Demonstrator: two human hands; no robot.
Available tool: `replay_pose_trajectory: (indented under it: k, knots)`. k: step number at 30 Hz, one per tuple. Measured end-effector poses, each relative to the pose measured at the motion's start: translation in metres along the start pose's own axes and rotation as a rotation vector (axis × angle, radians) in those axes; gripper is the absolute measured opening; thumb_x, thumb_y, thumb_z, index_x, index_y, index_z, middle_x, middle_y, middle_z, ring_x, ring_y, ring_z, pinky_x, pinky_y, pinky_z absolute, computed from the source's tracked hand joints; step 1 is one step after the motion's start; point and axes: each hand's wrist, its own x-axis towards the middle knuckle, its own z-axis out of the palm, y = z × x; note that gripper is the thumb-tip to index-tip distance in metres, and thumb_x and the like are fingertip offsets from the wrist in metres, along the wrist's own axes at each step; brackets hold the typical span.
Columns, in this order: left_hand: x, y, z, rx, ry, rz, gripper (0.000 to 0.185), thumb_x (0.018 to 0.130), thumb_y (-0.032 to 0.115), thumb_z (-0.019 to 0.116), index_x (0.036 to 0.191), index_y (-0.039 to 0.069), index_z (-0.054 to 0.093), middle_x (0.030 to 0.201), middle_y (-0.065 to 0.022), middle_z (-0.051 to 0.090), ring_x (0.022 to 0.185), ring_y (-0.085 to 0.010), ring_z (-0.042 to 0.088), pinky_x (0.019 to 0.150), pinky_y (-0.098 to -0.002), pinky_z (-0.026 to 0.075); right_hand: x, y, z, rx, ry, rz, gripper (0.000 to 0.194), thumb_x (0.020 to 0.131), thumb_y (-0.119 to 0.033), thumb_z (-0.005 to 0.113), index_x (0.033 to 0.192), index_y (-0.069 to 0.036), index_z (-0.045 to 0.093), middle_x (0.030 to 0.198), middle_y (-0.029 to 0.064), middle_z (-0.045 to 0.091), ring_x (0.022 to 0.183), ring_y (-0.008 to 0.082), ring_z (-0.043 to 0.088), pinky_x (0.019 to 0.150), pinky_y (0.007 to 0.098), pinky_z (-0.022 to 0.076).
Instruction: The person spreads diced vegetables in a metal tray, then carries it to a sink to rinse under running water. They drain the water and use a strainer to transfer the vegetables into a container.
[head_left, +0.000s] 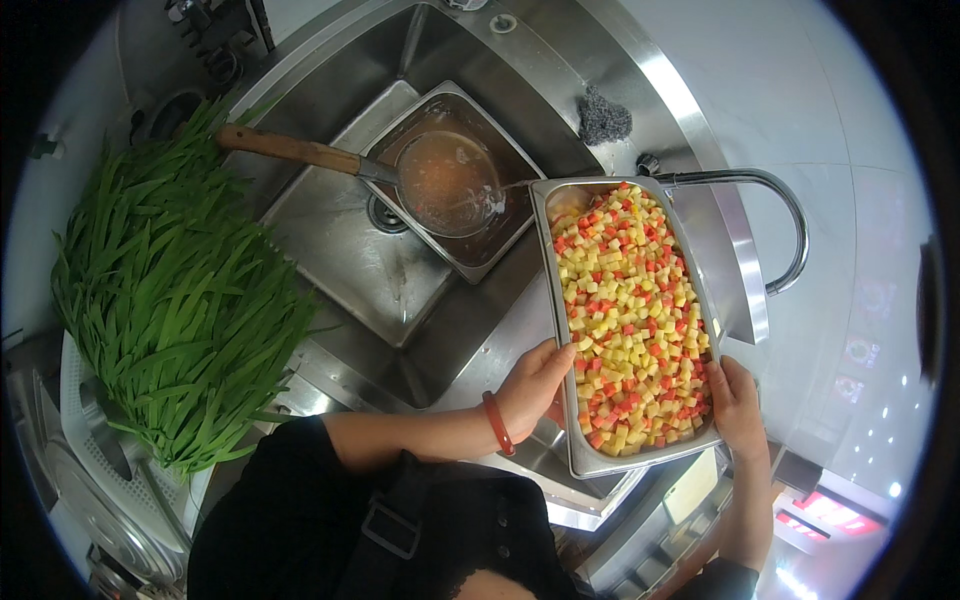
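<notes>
My left hand, with a reddish bangle at the wrist, grips the near left side of a deep steel food pan. My right hand grips the pan's right side. Diced yellow and red pieces fill much of the pan, which is tilted, its far end over the sink's right side. A thin stream of liquid runs from its far left corner into a wooden-handled strainer. That strainer rests over a second steel pan in the sink, with cloudy liquid inside. My fingers under the held pan are mostly hidden.
The steel sink has a drain. Long green leaves are heaped at left over a white perforated basket. A steel scouring pad lies on the back ledge. A curved faucet extends to the right beyond the held pan.
</notes>
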Motion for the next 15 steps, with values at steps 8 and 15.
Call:
replay_pose_trajectory:
  k: [8,15]
  knots:
    - [-0.0003,0.0009,-0.0001,0.006,0.007,-0.004,0.03,0.084,0.032,0.032,0.096,0.005,0.041,0.079,-0.0045,0.054,0.062,-0.0104,0.056,0.04,-0.0207,0.046,0.0013,0.0011,0.0011,0.036,-0.007,-0.006,0.028,0.083,-0.019,0.039,0.065,0.003,0.042,0.054,0.0009,0.04,0.053,0.0065,0.033,0.045,0.0222,0.0307]
    - [0.0004,0.001,-0.001,0.017,0.012,-0.008,0.03,0.084,0.031,0.032,0.096,0.006,0.041,0.078,-0.0045,0.054,0.062,-0.0104,0.056,0.04,-0.0207,0.046,0.0,0.0061,0.0029,0.136,-0.003,-0.048,0.029,0.083,-0.019,0.04,0.068,0.005,0.044,0.054,0.0021,0.043,0.053,0.0064,0.036,0.046,0.0226,0.0321]
